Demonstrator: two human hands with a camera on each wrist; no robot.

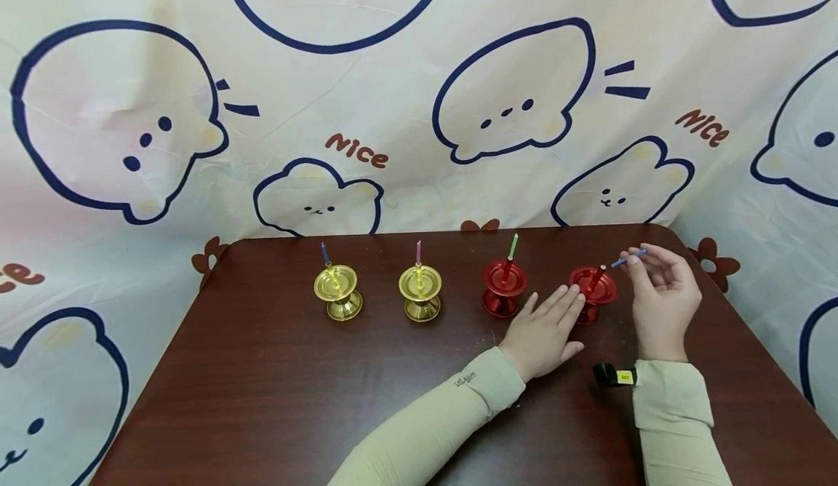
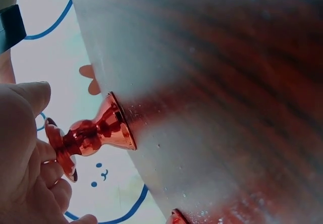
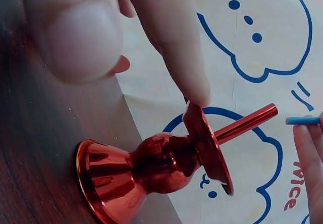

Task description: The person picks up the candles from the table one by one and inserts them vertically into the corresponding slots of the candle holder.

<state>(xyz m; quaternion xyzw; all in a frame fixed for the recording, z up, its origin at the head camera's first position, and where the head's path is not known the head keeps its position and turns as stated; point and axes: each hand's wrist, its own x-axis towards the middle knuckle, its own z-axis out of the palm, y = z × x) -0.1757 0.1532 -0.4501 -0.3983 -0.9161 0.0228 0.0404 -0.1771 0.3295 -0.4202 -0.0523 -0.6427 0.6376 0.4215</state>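
Observation:
At the table's far right stands a red metal candle holder (image 1: 605,293), a dish on a flared foot with a thin red tube (image 3: 247,124) rising from its middle. My left hand (image 1: 545,333) reaches over from the left with fingers stretched out, fingertips at the dish's near left rim and thumb apart. With thumb and fingertips, my right hand (image 1: 666,298) pinches a slim blue candle (image 3: 300,120) above and right of the holder. The candle's lower end points at the tube's top, with a gap between them in the right wrist view.
To the left stand another red holder (image 1: 505,280) with a green candle (image 1: 513,246) and two gold holders (image 1: 336,284), (image 1: 420,282) with a blue and a pink candle. A patterned cloth (image 1: 406,108) hangs behind the brown table (image 1: 275,399).

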